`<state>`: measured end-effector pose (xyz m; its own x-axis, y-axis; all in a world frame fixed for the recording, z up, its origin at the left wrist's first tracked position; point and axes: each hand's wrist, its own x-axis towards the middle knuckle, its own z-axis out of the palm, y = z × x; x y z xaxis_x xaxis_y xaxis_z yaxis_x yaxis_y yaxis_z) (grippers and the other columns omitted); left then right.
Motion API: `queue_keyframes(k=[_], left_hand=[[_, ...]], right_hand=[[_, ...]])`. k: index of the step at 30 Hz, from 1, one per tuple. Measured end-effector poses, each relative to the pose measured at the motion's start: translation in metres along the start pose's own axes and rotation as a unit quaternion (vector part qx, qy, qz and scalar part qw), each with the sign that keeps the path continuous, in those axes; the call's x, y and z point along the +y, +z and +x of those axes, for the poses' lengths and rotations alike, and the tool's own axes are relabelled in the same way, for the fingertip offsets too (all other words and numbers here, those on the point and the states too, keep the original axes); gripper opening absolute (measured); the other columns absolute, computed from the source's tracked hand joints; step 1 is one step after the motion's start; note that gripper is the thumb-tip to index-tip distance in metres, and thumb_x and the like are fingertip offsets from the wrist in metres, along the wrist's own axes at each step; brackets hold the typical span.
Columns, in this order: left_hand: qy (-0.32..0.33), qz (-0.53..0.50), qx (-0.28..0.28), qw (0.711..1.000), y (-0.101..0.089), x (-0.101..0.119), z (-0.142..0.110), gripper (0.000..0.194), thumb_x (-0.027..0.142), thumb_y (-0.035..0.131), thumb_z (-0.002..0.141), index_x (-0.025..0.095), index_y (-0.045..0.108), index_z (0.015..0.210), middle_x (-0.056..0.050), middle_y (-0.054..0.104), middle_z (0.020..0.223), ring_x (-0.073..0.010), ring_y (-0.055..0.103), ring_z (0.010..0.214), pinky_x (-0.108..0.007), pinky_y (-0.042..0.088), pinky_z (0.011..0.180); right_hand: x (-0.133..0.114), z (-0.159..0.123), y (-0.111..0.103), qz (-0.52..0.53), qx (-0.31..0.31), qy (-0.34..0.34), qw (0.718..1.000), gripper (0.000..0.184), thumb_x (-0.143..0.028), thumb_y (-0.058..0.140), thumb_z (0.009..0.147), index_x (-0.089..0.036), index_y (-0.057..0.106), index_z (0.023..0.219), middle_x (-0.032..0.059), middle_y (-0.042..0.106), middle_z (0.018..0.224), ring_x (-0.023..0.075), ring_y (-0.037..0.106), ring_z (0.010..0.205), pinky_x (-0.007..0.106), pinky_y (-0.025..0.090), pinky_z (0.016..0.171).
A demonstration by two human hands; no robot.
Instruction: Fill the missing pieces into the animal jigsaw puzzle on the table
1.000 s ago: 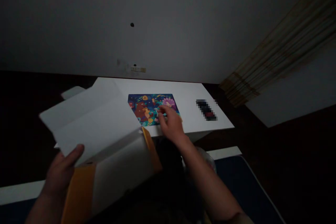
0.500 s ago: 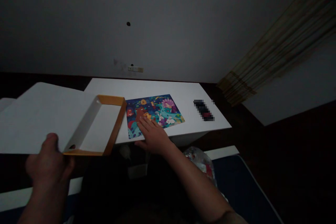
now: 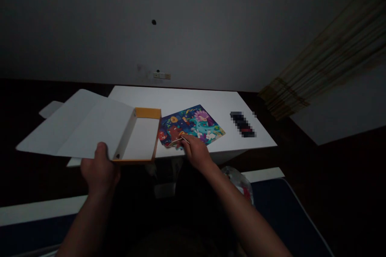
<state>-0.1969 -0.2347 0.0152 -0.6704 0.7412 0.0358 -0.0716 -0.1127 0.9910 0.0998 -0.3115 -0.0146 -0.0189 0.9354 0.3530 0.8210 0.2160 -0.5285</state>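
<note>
My left hand [image 3: 99,168] grips the near left side of an open cardboard box [image 3: 158,136], thumb on top of its white flap. The box has orange edges and a bare white inside. Its white lid [image 3: 81,128] spreads out to the left. Beside the box lies a colourful picture puzzle [image 3: 183,122] with a bear, white rabbits and a peacock. My right hand [image 3: 196,150] is closed in a pinch at its near edge, on a thick-edged puzzle piece [image 3: 175,142] tilted up from the table. The fingertips are partly hidden.
The white table [image 3: 171,95] stands against a grey wall with a socket [image 3: 162,76]. A dark pixelated object [image 3: 243,124] lies at its right. Below are a clear plastic bag [image 3: 238,180] and a dark blue seat or mat [image 3: 280,209]. A curtain [image 3: 289,96] hangs at right.
My left hand has brought the box to the right, against the puzzle's left side. My right hand was flat on the puzzle and now pinches its near edge; the puzzle has turned slightly.
</note>
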Motion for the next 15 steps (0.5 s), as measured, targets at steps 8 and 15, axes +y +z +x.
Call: queue_keyframes(k=[8,15], left_hand=[[-0.02,0.061,0.023,0.998,-0.025,0.004,-0.02,0.038,0.039,0.071,0.091,0.013,0.072,0.119,-0.012,0.078,0.129,-0.0297,0.074,0.126,-0.049,0.054,0.124],[0.044,0.077,0.012,0.996,-0.019,-0.008,-0.016,0.041,0.044,0.066,0.093,0.016,0.071,0.122,-0.015,0.078,0.124,-0.0332,0.073,0.131,-0.052,0.057,0.122]], right_hand=[[-0.068,0.07,0.005,-0.046,-0.027,-0.053,0.997,0.04,-0.033,0.045,0.119,-0.019,0.071,0.145,0.0135,0.079,0.136,0.0299,0.073,0.124,0.046,0.055,0.111],[-0.096,0.102,0.012,-0.106,-0.103,-0.148,0.978,0.041,-0.035,0.05,0.118,-0.018,0.061,0.154,0.0153,0.069,0.149,0.0312,0.063,0.131,0.049,0.051,0.116]])
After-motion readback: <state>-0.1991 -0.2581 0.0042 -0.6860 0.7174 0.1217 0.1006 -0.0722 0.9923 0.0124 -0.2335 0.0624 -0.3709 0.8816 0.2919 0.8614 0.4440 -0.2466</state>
